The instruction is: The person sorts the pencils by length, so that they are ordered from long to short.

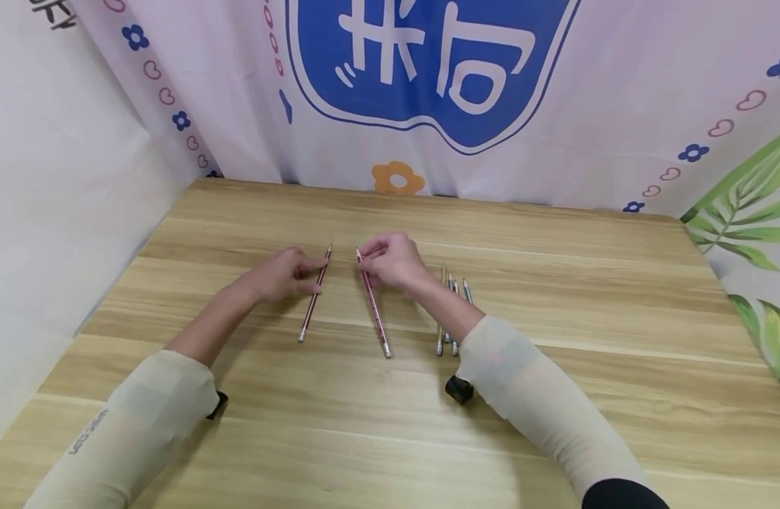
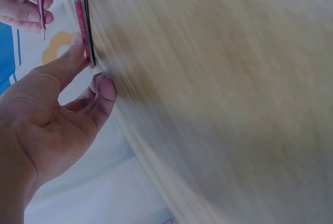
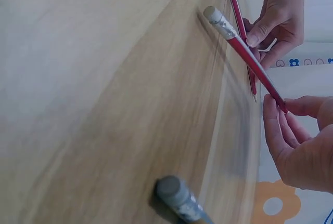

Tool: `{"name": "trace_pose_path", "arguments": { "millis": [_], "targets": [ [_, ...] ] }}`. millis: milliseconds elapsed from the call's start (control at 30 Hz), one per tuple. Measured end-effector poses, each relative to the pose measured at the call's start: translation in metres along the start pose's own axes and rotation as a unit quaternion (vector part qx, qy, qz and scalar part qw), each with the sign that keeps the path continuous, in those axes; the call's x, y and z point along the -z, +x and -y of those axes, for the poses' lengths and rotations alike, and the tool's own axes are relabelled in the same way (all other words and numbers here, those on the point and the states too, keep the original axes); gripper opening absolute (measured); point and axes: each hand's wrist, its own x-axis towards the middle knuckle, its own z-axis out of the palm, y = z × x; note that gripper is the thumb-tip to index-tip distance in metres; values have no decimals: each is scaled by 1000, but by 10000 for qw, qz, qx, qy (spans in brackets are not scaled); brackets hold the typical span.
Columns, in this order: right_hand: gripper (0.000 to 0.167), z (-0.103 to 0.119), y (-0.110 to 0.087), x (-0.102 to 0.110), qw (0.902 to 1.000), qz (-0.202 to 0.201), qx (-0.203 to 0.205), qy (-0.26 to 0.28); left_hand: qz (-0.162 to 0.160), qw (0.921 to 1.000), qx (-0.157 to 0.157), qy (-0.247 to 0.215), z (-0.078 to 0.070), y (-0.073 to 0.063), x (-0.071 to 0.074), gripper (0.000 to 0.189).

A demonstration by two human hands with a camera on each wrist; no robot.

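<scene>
Cream, stretchy fabric sleeves [image 1: 545, 396], softly wrinkled, lay nearest the head camera and ran forward to two bare hands. Behind everything hung a pale pinkish cloth backdrop [image 1: 625, 92], loosely creased and printed with a blue shield, and before it spread the broad desk [image 1: 288, 438], its smooth tan surface streaked with wood grain. Between the left hand [image 1: 284, 274] and the right hand [image 1: 392, 261] lay the two pencils at issue, points away from the person, long axes leaning toward each other so that the tips stood nearer together than the eraser ends. Each hand was nearest its own pencil: the right fingers pinched a slim pinkish-red wooden pencil [image 1: 375, 313] close to its point, its eraser end seemingly lifted clear of its shadow in the right wrist view, while the left fingers, set apart along the shaft, touched a slim dark-red wooden pencil [image 1: 310, 307]; whether they gripped it could not be told. Beyond the right forearm, partly hidden, a loose cluster of slender pencils [image 1: 441, 311] rested near the sleeve. Smallest were the shiny, ridged silver metal ferrules, the rounded pale erasers and the bare wooden points.
</scene>
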Motion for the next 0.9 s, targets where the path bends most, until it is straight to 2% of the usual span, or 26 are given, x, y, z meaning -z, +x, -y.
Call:
{"name": "trace_pose_path", "arguments": {
  "millis": [333, 567, 900],
  "targets": [
    [25, -1, 7, -6, 9996, -76, -29, 271, -7, 9999, -150, 17, 2, 4, 0, 56],
    [23, 1, 10, -12, 9994, -98, -4, 329, 75, 9999, 8, -105, -2, 2, 1, 57],
    [23, 1, 14, -23, 9987, -78, -69, 495, 105, 9997, -35, -210, -1, 1, 3, 56]
  ]
}}
